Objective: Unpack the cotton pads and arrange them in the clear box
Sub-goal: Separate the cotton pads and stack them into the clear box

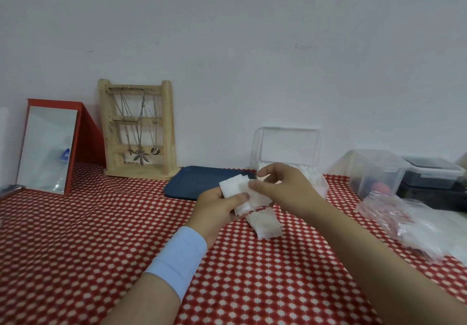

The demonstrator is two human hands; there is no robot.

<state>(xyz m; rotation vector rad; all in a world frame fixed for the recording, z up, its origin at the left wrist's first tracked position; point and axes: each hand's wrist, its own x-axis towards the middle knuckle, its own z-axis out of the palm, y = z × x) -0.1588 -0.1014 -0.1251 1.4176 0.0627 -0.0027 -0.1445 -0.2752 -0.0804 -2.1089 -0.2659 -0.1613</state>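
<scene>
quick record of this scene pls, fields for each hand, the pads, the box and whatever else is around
left hand: grips a stack of cotton pads
right hand: pinches the top of that stack
loose pads: on the tablecloth below the hands
clear box: behind the hands, lid up, pads inside
plastic bag: crumpled, far right
other: blue tray, wooden necklace stand, red-framed mirror

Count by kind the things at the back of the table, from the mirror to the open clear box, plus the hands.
Mirror: 1
Wooden jewellery stand: 1
Blue tray: 1
Clear box: 1
Hands: 2, left hand and right hand, both holding cotton pads
Total: 6
</scene>
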